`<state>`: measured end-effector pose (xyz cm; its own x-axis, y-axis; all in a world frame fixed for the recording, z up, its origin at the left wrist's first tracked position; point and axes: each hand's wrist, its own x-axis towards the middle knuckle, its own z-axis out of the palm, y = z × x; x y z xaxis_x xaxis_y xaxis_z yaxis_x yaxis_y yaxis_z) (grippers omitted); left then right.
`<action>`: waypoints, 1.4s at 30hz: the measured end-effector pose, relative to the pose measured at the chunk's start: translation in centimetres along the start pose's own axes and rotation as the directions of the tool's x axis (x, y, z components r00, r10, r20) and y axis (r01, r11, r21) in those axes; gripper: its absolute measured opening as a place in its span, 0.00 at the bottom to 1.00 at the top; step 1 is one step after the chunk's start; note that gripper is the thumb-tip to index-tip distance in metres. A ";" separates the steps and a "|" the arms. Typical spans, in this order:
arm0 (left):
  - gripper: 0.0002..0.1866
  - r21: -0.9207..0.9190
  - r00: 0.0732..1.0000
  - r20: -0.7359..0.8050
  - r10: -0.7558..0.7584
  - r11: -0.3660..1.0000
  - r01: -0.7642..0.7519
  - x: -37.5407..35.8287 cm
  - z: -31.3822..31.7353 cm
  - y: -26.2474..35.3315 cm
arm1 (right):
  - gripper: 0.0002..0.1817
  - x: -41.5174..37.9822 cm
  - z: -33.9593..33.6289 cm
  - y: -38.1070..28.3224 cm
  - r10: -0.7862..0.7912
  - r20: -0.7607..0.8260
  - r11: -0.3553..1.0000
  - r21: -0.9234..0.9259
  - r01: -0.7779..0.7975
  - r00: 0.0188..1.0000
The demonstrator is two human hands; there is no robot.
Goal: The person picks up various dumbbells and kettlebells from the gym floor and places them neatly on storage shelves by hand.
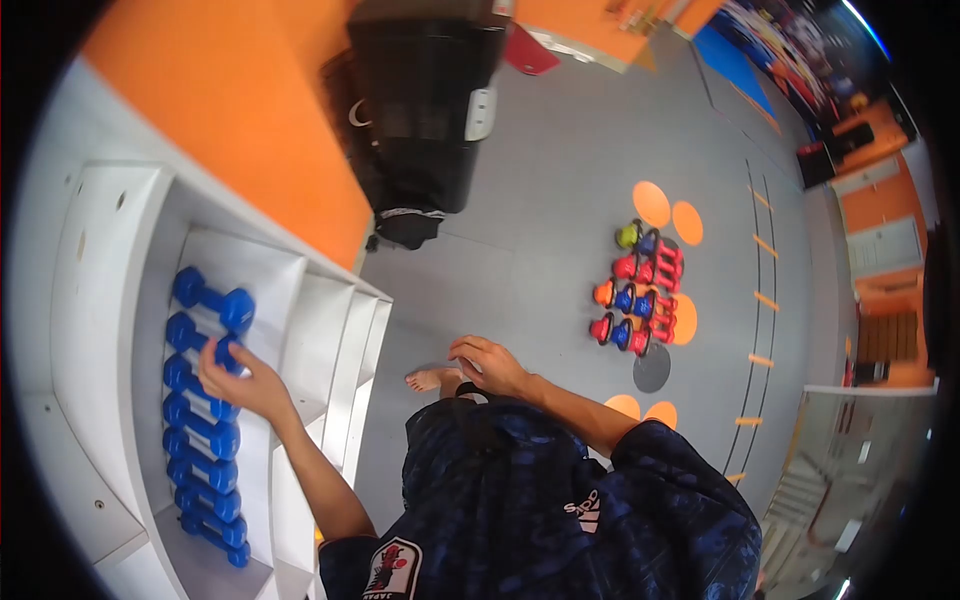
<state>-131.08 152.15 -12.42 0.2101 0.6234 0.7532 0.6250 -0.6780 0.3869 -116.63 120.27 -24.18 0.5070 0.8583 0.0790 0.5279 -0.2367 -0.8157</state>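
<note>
Several blue dumbbells (202, 437) lie in a row on a white shelf (275, 265) at the left. My left hand (240, 380) is over the second and third dumbbells from the top, its fingers curved at the end of the second one (183, 331); whether they grip it cannot be made out. The top dumbbell (213, 299) lies just beyond that hand. My right hand (488, 363) hangs in front of my body above the grey floor, fingers loosely bent and partly apart, with nothing in it.
Kettlebells (627, 267) and red dumbbells (665, 290) stand in rows on the floor, with orange discs (651, 204) around them. A black case (420, 100) stands beyond the shelf. An agility ladder (765, 300) lies at the right. My bare foot (427, 379) shows below.
</note>
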 end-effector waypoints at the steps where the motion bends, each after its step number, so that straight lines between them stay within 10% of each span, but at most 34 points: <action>1: 0.14 -0.050 1.000 0.002 -0.005 0.999 0.005 -1.5 -0.5 1.7 | 0.09 -1.7 -0.5 0.4 0.039 -0.049 0.999 0.003 -0.039 0.998; 6: 0.10 -0.475 0.921 0.389 0.007 0.858 0.194 -12.5 0.3 9.6 | 0.08 -10.5 -2.5 1.8 0.226 -0.198 0.972 0.117 -0.206 0.954; 16: 0.07 -0.465 0.267 0.885 0.382 0.691 0.553 -30.5 -1.8 20.3 | 0.11 -29.8 -4.7 5.0 0.451 -0.395 0.892 0.193 -0.408 0.800; 27: 0.11 -0.498 -0.168 0.760 0.627 0.729 0.470 -35.5 -0.1 27.7 | 0.19 -37.7 -7.6 6.3 0.678 -0.620 0.721 0.458 -0.520 0.394; 42: 0.32 -0.779 -0.439 0.337 0.833 0.509 0.367 -43.0 4.6 44.4 | 0.39 -45.3 -7.6 3.1 0.594 -0.739 0.360 0.596 -0.718 -0.316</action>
<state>-108.84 97.03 -30.08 0.6819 -0.7070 -0.1874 -0.1904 -0.4190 0.8878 -132.83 77.20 -25.91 0.6575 -0.7486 -0.0861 -0.5802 -0.4300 -0.6917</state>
